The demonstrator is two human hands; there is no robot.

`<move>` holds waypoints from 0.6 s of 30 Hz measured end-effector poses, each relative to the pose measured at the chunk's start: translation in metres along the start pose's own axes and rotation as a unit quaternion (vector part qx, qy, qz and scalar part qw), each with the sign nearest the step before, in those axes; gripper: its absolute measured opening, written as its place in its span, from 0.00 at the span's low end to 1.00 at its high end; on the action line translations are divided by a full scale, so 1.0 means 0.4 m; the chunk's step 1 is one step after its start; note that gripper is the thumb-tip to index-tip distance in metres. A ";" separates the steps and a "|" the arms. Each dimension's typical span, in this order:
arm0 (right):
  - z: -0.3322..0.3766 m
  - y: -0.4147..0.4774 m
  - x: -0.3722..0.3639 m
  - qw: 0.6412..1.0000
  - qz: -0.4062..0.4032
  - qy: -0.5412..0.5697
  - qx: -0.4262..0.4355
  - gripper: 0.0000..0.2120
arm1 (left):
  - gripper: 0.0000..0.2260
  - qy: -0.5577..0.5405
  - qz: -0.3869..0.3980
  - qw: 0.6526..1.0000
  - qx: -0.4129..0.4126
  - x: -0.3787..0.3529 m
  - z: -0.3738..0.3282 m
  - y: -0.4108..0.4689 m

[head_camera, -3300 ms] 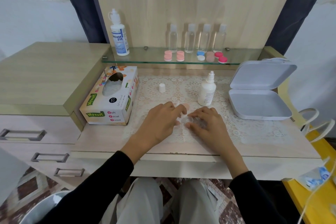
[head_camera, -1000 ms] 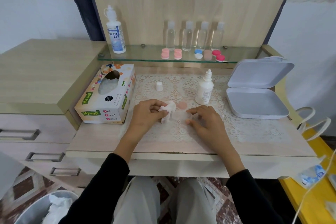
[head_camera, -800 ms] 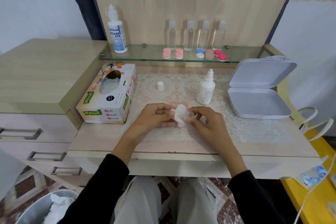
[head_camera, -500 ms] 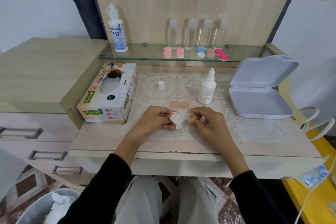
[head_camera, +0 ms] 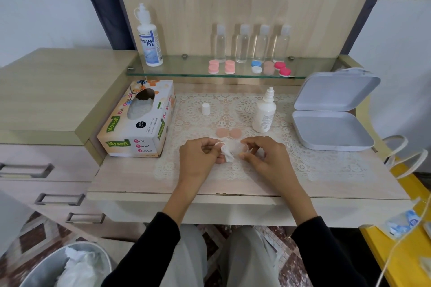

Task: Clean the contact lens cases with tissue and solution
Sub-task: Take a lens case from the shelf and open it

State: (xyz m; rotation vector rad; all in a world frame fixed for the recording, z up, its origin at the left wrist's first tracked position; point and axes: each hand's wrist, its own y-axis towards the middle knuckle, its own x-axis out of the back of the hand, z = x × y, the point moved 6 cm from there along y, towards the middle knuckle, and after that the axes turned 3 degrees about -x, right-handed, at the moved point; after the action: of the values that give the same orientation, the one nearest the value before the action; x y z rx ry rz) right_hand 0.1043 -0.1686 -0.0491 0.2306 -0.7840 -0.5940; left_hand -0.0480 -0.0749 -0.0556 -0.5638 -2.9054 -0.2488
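We judge the task part done. One case (head_camera: pixel 241 147) is open, its two caps (head_camera: pixel 222 133) lying on the mat (head_camera: pixel 303 163) just beyond the hands, and appears under wiping. The bottle (head_camera: pixel 264 113) stands uncapped nearby. Several cases (head_camera: pixel 229 68) on the shelf (head_camera: pixel 186 74) are capped; whether cleaned, we cannot tell. The left hand (head_camera: pixel 199 157) pinches the tissue (head_camera: pixel 228 157) against the case, fingers curled. The right hand (head_camera: pixel 267 156) grips the case's other end, likewise curled. Both are held low at the mat, close together.
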 end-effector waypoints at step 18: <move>0.010 0.002 0.004 0.999 -0.014 0.037 0.018 0.22 | 0.13 0.003 0.015 0.978 -0.210 -0.012 -0.050 -0.035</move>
State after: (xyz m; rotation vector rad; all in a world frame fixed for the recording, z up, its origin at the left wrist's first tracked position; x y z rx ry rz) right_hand 0.1027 -0.1688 -0.0448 0.2954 -0.7218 -0.5946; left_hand -0.0461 -0.0933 -0.0391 -0.6615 -2.8428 -0.8702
